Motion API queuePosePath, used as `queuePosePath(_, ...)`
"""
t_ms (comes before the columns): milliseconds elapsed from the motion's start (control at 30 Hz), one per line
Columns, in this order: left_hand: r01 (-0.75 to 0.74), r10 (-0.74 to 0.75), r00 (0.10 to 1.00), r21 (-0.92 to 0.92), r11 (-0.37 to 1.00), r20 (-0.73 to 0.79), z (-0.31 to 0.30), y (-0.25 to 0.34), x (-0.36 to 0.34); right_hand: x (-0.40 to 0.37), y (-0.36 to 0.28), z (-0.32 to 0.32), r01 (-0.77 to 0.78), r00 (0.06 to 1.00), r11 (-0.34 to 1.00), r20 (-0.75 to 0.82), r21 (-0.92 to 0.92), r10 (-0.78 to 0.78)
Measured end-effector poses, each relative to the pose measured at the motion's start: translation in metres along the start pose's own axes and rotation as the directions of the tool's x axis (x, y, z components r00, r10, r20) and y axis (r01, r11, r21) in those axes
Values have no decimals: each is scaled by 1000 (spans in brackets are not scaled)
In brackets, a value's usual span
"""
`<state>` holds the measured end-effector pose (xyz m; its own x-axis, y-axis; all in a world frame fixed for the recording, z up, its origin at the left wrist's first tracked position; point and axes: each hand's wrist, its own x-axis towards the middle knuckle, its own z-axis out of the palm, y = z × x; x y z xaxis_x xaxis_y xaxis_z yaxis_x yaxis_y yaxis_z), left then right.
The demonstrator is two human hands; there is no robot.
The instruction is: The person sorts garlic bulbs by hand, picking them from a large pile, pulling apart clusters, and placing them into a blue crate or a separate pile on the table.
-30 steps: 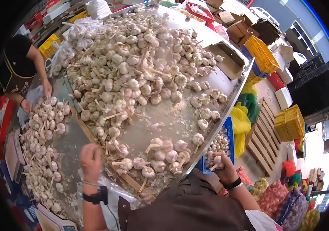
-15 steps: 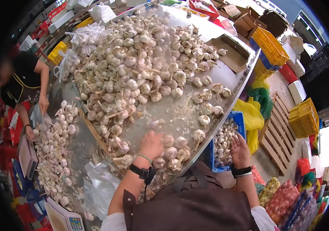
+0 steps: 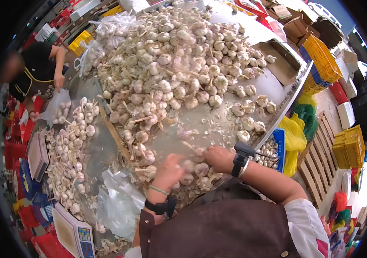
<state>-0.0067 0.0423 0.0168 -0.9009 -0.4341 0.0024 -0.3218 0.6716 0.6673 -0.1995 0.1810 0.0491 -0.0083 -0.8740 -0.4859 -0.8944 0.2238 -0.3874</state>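
Observation:
Over the near part of the metal table (image 3: 179, 142), my left hand (image 3: 167, 173) is smeared by motion beside a few garlic bulbs (image 3: 201, 169); its grip is unclear. My right hand (image 3: 219, 159) is just to the right, palm down with fingers curled in, at a garlic bulb with its stem (image 3: 198, 152). Its fingertips are partly hidden. Beyond both hands rises a large garlic heap (image 3: 166, 64). Loose skins and scraps lie on the metal. Right of the table edge, a blue crate (image 3: 280, 148) holding small bulbs is partly covered by my right arm.
Across a wooden strip (image 3: 117, 135) lies a second garlic pile (image 3: 67, 159). Clear plastic bags (image 3: 119, 202) and a scale (image 3: 74, 232) are at the near left. A co-worker (image 3: 41, 69) holds a bag (image 3: 59, 107). A cardboard tray (image 3: 280, 64) sits far right.
My right hand has come from above the blue crate to the bulbs beside my left hand. The view has shifted, and the co-worker's bag now hangs raised with bulbs in it.

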Motion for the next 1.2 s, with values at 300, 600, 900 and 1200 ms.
queuePosePath(300, -79, 33, 914, 99, 992, 404, 23, -1, 18, 7, 30, -11, -184, 979, 977, 109, 104, 173)
queuePosePath(600, 148, -193, 960, -954, -261, 202, -36, -40, -35, 8, 67, -23, 67, 998, 108, -69, 992, 14)
queuePosePath(900, 438, 78, 882, -748, -498, 464, 8, -20, -91, 66, -15, 1, -162, 986, 986, -31, 36, 163)
queuePosePath(1200, 397, 163, 909, -680, -616, 383, 13, 3, -63, 51, -69, -48, 180, 983, 829, -128, 529, -132)
